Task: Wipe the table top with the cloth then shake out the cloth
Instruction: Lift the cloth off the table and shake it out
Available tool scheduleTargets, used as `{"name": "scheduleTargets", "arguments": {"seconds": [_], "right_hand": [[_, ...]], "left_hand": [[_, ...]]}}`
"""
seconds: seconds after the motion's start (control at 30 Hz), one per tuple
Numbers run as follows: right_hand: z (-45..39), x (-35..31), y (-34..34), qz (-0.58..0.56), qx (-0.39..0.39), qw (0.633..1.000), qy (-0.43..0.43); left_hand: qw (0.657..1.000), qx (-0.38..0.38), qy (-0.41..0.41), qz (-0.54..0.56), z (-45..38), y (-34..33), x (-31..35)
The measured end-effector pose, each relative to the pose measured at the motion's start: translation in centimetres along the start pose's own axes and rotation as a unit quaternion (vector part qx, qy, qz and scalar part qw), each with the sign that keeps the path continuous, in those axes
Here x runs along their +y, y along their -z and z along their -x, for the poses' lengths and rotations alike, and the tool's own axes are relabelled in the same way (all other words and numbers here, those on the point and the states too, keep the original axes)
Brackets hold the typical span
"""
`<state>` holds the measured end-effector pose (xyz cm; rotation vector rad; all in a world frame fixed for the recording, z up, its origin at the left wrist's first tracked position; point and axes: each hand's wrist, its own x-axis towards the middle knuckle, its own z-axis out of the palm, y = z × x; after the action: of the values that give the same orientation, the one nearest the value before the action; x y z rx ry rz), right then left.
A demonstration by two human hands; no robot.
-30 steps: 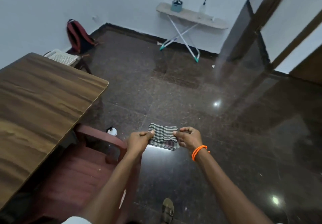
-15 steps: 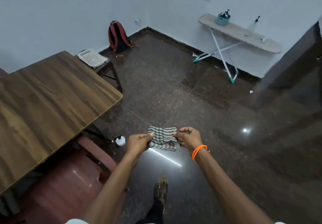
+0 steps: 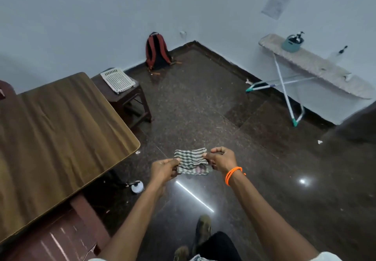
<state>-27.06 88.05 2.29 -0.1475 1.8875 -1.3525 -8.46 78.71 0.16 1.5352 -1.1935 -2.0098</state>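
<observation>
Head view: the folded cloth (image 3: 191, 162) spans lengthwise between left hand (image 3: 163, 169) and right hand (image 3: 221, 159), each pinching one end, beyond the table top (image 3: 61, 134)'s right edge.

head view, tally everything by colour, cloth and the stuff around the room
Green and white striped: 1, the cloth held between left hand and right hand
Brown: 2, table, stool
Red: 1, backpack
White: 1, basket
Teal: 1, tub on the ironing board
Beige: 1, that ironing board
Orange: 1, wristband
Total: 8
</observation>
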Motion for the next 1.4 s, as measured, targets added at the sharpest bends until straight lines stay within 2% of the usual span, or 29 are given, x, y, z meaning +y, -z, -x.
{"name": "scheduleTargets", "arguments": {"seconds": [0.17, 0.53, 0.77, 1.03, 1.23, 1.4], "right_hand": [[-8.7, -5.0, -2.1, 0.016, -0.056, 0.998, 0.01], [-24.6, -15.0, -10.6, 0.061, -0.169, 0.984, 0.01], [-32.9, -20.6, -18.0, 0.103, -0.226, 0.968, 0.008], [-42.2, -26.3, -28.0, 0.152, -0.23, 0.961, 0.03], [-47.4, -30.0, -35.0, 0.178, -0.245, 0.952, 0.037], [-51.9, -31.6, -41.2, 0.204, -0.269, 0.94, 0.039]], "left_hand": [[0.999, 0.035, -0.009, 0.012, -6.0, -2.1, 4.9], [0.982, 0.17, -0.007, 0.079, -17.0, -3.8, 15.2], [0.969, 0.217, -0.003, 0.115, -25.1, -1.5, 20.9], [0.955, 0.248, 0.003, 0.161, -36.3, 1.7, 27.2], [0.947, 0.271, 0.025, 0.168, -43.4, 5.3, 31.1], [0.935, 0.321, 0.04, 0.142, -49.1, 8.4, 33.8]]}}
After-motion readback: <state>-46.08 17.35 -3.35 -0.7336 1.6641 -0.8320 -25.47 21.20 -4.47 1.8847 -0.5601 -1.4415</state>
